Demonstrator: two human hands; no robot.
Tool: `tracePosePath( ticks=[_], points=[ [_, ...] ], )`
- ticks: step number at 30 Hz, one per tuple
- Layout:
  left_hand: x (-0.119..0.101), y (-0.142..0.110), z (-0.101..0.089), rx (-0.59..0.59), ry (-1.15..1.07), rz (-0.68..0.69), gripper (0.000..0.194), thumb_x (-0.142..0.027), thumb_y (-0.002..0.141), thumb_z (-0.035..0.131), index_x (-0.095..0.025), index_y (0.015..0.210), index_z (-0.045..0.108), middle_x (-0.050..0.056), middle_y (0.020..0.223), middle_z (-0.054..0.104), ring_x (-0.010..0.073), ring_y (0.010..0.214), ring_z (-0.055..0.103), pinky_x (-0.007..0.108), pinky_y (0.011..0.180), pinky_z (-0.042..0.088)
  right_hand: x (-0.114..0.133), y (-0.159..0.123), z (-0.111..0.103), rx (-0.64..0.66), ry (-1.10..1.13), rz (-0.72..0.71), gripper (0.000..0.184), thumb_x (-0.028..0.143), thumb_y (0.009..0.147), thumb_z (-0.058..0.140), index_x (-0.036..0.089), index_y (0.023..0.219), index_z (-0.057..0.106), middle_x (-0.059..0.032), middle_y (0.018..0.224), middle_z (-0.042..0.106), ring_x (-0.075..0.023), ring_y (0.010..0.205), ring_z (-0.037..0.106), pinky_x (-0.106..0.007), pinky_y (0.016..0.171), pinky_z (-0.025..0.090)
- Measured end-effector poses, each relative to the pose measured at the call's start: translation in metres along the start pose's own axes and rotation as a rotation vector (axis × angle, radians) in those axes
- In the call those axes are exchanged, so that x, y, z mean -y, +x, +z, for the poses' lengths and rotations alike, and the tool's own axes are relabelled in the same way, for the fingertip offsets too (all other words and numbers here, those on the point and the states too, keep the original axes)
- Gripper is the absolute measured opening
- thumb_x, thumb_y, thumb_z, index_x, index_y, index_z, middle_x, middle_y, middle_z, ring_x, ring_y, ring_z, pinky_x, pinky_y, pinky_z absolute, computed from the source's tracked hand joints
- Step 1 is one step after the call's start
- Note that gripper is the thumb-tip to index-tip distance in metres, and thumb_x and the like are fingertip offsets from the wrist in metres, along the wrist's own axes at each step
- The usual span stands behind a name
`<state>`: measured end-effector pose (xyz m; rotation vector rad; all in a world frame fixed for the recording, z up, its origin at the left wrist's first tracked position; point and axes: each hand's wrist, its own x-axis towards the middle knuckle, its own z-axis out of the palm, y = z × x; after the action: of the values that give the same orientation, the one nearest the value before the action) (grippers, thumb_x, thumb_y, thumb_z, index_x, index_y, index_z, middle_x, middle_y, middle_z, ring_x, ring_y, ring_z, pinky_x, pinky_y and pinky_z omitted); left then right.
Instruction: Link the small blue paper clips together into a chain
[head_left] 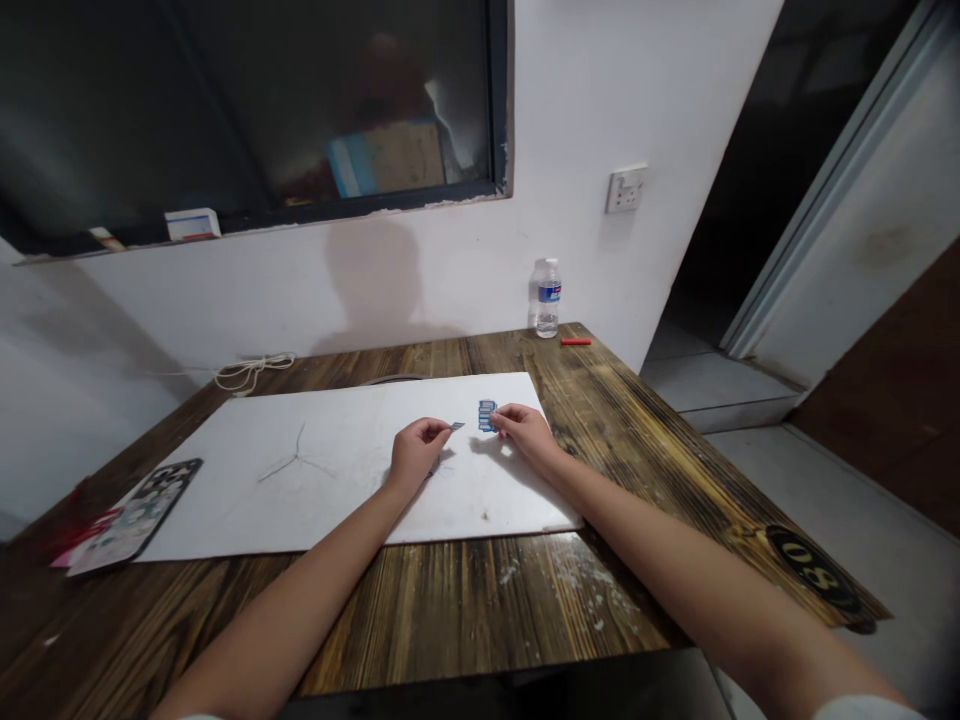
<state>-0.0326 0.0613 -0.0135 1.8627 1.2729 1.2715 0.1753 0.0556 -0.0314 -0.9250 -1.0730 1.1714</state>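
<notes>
My left hand [415, 457] pinches a small flat bluish piece [457, 427] above the white board. My right hand [525, 432] grips a small blue-and-white banded sheet [486, 414], perhaps a card or a strip of labels; it is too small to tell. A short gap separates the two held pieces. Beneath both hands lies a white board [352, 520], with dark thin lines [298, 458] forming a three-armed figure on its left half. Something dark shows partly behind my left hand, too hidden to name.
On the wooden table [420, 610], a dark-edged patterned tray or case [146, 515] rests at the left. A white cable [251, 372] lies at the back left. Near the back right corner are a water bottle [548, 300] and a red stick-like object [576, 342]. The wall stands behind.
</notes>
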Motion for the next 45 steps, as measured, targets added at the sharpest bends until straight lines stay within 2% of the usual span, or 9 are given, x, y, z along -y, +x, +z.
tracePosePath(
  ticks=[4, 10, 17, 25, 37, 45],
  points=[
    [-0.0062, -0.0023, -0.0018, 0.038, 0.053, 0.173, 0.011, -0.029, 0.076, 0.067, -0.018, 0.075, 0.071, 0.004, 0.08, 0.067, 0.0149, 0.074, 0.061, 0.026, 0.068, 0.048, 0.0006, 0.0, 0.0006, 0.012, -0.018, 0.003, 0.028, 0.042, 0.059, 0.075, 0.017, 0.066, 0.064, 0.0017, 0.055, 0.057, -0.0101, 0.048, 0.047, -0.027, 0.052, 0.041],
    [-0.0032, -0.0034, -0.0001, 0.086, 0.003, 0.063, 0.015, -0.032, 0.076, 0.067, -0.018, 0.079, 0.07, 0.003, 0.076, 0.069, 0.0153, 0.07, 0.062, 0.026, 0.066, 0.048, 0.0021, -0.0008, 0.0014, 0.015, -0.066, 0.001, 0.028, 0.043, 0.061, 0.073, 0.018, 0.066, 0.063, 0.0023, 0.053, 0.056, -0.0105, 0.049, 0.047, -0.027, 0.053, 0.041],
    [-0.0046, -0.0064, 0.0014, 0.19, -0.076, 0.017, 0.02, -0.036, 0.075, 0.068, -0.016, 0.077, 0.067, 0.003, 0.072, 0.068, 0.015, 0.066, 0.061, 0.025, 0.061, 0.047, -0.0001, -0.0002, 0.0013, 0.033, -0.125, -0.008, 0.028, 0.043, 0.061, 0.073, 0.017, 0.066, 0.063, 0.0021, 0.053, 0.056, -0.0106, 0.049, 0.048, -0.026, 0.053, 0.039],
    [-0.0069, -0.0071, 0.0021, 0.253, -0.119, -0.006, 0.023, -0.038, 0.074, 0.07, -0.015, 0.077, 0.068, 0.003, 0.071, 0.067, 0.0142, 0.065, 0.061, 0.024, 0.059, 0.046, -0.0016, -0.0031, 0.0025, 0.087, -0.177, -0.024, 0.029, 0.044, 0.063, 0.073, 0.017, 0.067, 0.064, 0.0011, 0.057, 0.058, -0.0106, 0.05, 0.049, -0.025, 0.051, 0.038],
    [-0.0061, -0.0081, 0.0016, 0.376, -0.072, 0.003, 0.022, -0.037, 0.077, 0.066, -0.015, 0.08, 0.068, 0.004, 0.074, 0.068, 0.0137, 0.066, 0.061, 0.024, 0.06, 0.046, -0.0041, -0.0051, 0.0019, 0.165, -0.279, -0.074, 0.025, 0.041, 0.068, 0.069, 0.016, 0.07, 0.066, -0.0004, 0.062, 0.062, -0.0115, 0.055, 0.051, -0.024, 0.054, 0.038],
    [-0.0095, -0.0087, 0.001, 0.394, -0.052, 0.019, 0.02, -0.035, 0.076, 0.066, -0.016, 0.081, 0.067, 0.003, 0.075, 0.068, 0.0142, 0.067, 0.059, 0.025, 0.061, 0.045, -0.0063, -0.0051, 0.0017, 0.259, -0.305, -0.094, 0.024, 0.041, 0.07, 0.069, 0.017, 0.072, 0.068, -0.0009, 0.064, 0.064, -0.0116, 0.057, 0.051, -0.023, 0.053, 0.037]
  ],
)
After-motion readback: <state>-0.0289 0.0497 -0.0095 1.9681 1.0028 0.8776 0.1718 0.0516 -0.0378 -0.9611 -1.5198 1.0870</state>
